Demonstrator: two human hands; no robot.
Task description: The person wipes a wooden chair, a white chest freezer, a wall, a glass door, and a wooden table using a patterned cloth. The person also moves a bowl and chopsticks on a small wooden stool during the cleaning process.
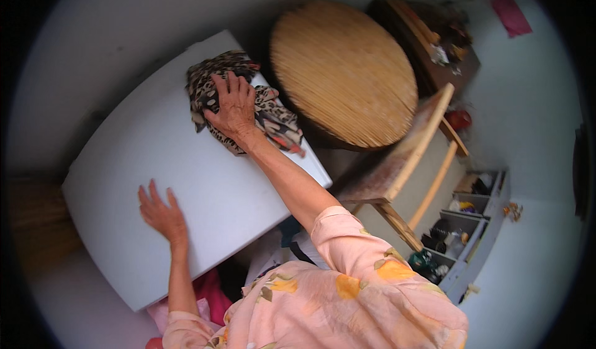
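Note:
My right hand (231, 104) presses on a crumpled leopard-print cloth (279, 125) with black and red patches, its fingers bent over the fabric. The cloth lies on a smooth white tabletop (135, 149), near its far right edge, and part of it is hidden beneath my palm. Nearer to me, my left hand (164, 215) rests on the same white surface with its fingers spread and nothing in it.
A large round lid-like panel of light slats (344, 74) sits beyond the tabletop's right edge. Beside it stands a wooden stool or small table (396, 163). A compartmented shelf (458, 228) holds bottles and small items at right. Pink fabric (212, 291) shows below the near edge.

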